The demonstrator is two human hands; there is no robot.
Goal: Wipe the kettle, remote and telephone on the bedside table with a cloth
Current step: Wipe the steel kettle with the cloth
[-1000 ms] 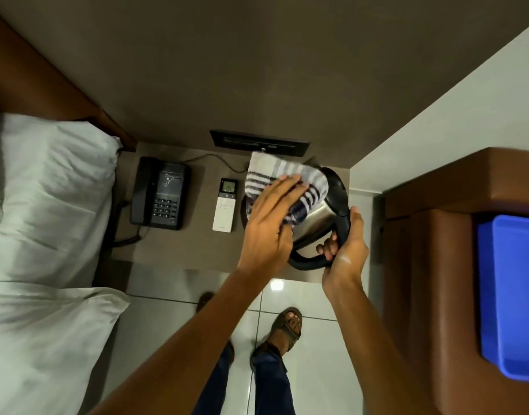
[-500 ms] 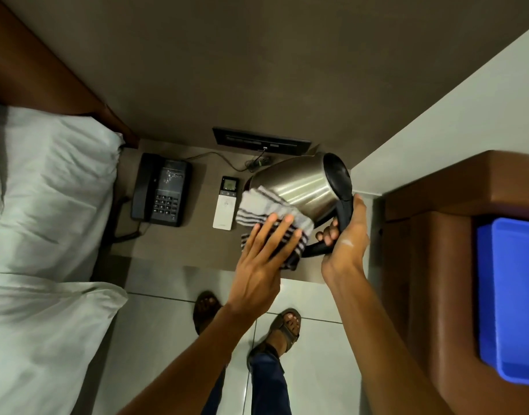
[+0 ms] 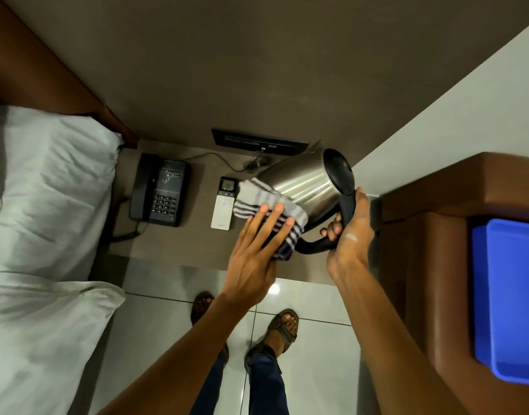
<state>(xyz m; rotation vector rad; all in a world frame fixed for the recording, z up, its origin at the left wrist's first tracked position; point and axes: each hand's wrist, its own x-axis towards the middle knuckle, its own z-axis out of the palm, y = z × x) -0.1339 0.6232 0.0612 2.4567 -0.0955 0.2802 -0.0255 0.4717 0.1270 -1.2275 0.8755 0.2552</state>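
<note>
A steel kettle (image 3: 302, 181) with a black lid and handle is tilted on its side above the bedside table (image 3: 167, 244). My right hand (image 3: 350, 235) grips its black handle. My left hand (image 3: 257, 250) presses a white cloth with dark stripes (image 3: 266, 205) flat against the kettle's lower side, fingers spread. A white remote (image 3: 223, 205) lies on the table just left of the cloth. Further left sits a black telephone (image 3: 160, 190).
A bed with white pillows (image 3: 47, 205) borders the table on the left. A black socket panel (image 3: 258, 141) with a cable is on the wall behind. A brown cabinet with a blue tray (image 3: 508, 301) stands to the right. My sandalled feet are on the tiled floor.
The cloth and my left hand slid from the kettle's top down its side toward the base. The kettle was tipped further over, its steel body now exposed.
</note>
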